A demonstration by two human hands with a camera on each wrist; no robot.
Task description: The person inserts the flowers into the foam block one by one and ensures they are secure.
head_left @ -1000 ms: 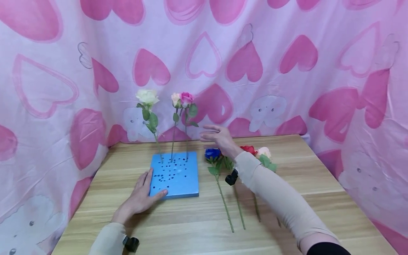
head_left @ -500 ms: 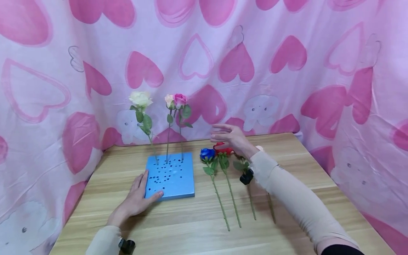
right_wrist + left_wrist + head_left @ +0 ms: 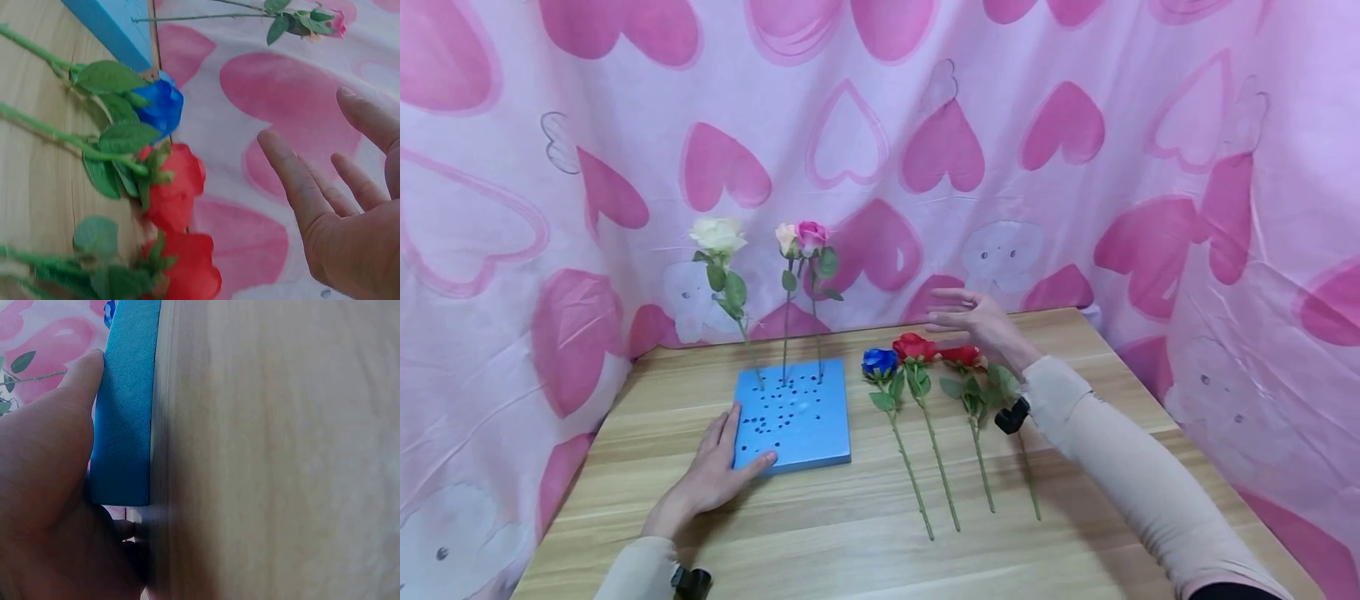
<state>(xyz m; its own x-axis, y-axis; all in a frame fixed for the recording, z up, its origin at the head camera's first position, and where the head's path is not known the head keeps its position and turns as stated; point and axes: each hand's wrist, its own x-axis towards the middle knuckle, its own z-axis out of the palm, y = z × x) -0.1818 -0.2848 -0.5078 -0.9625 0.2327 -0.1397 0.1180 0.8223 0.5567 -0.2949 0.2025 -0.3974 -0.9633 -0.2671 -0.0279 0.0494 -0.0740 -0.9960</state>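
Note:
My left hand [image 3: 709,473] rests at the near left corner of a blue foam block [image 3: 811,433] full of small holes. Its thumb lies on the top and the fingers run along the left side. Three artificial roses stand in the block: a white rose [image 3: 718,236] leaning left, a cream rose [image 3: 786,239] and a pink rose [image 3: 812,237]. Fingers spread and holding nothing, my right hand [image 3: 987,325] hovers above the loose roses. Below it lie a blue rose [image 3: 880,362], a red rose [image 3: 914,347] and another red rose [image 3: 187,269].
A fourth stem [image 3: 1031,483] lies at the right of the row, its bloom hidden by my right arm. All stems point toward me on the wooden table [image 3: 850,550]. Behind the table hangs a pink heart-patterned curtain [image 3: 850,50].
My right hand has moved right over the row of loose roses, uncovering both red ones. My left hand stays on the block. The head view has turned slightly right.

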